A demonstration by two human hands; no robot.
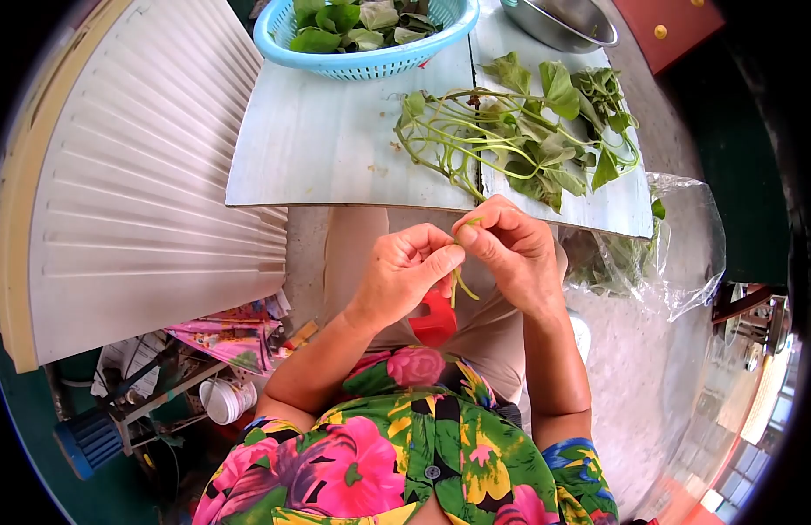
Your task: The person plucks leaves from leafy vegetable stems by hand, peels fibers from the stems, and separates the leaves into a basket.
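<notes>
Just off the table's near edge, my two hands meet above my lap. My left hand (411, 269) pinches a thin green stem (465, 284) between thumb and forefinger, and its lower ends hang below the fingers. Close against it, my right hand (513, 254) has thumb and fingertips closed on the upper end of the same stem. A heap of leafy green vines (519, 131) lies on the table in front of my right hand, long stems toward the left and leaves toward the right. Farther back, a blue plastic basket (370, 63) holds loose green leaves (357, 24).
A steel bowl (558, 33) stands at the table's (309, 149) back right. Right of the table hangs or lies a clear plastic bag (685, 245) with greens. A ribbed white panel (151, 192) rises on the left. Something red (434, 321) shows below my hands.
</notes>
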